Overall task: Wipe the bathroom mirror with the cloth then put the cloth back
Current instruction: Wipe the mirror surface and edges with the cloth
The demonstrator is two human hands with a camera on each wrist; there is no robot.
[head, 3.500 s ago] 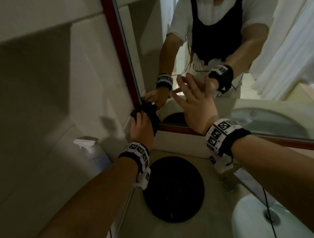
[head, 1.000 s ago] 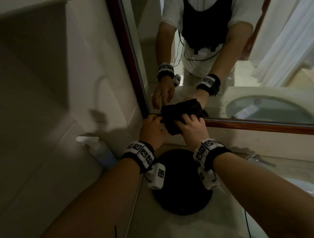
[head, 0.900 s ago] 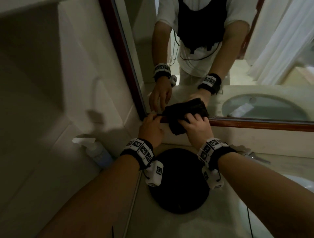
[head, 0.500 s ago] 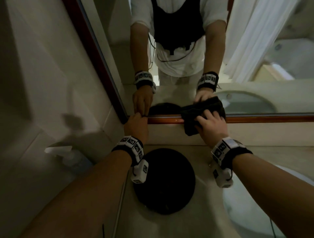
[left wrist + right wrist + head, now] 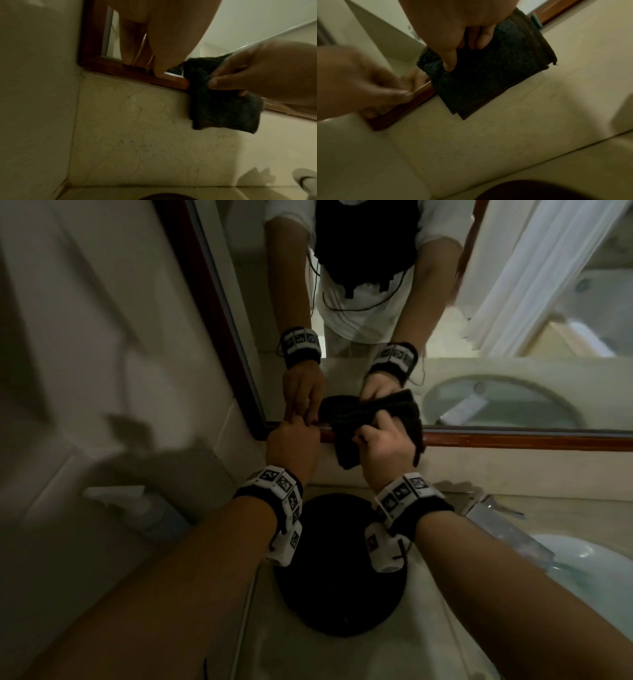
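Note:
The mirror [image 5: 376, 302] has a red-brown wooden frame [image 5: 513, 440]. My right hand [image 5: 373, 436] grips a folded dark cloth [image 5: 346, 453] and holds it against the mirror's lower edge, so that part hangs over the frame onto the wall below. In the right wrist view the thumb and fingers [image 5: 450, 63] pinch the cloth [image 5: 488, 83]. My left hand [image 5: 301, 422] rests its fingertips on the frame near the lower left corner, just left of the cloth, and holds nothing. The left wrist view shows these fingertips [image 5: 126, 59] on the frame beside the cloth [image 5: 221, 108].
A round black mat [image 5: 339, 577] lies on the counter under my wrists. A spray bottle [image 5: 144, 508] stands by the left wall. The faucet [image 5: 496, 515] and white basin [image 5: 582, 577] are at the right. The tiled wall closes in on the left.
The cloth passed from my left hand to my right. The right hand slid it right along the lower edge, then back left. The left hand let go and settled on the frame.

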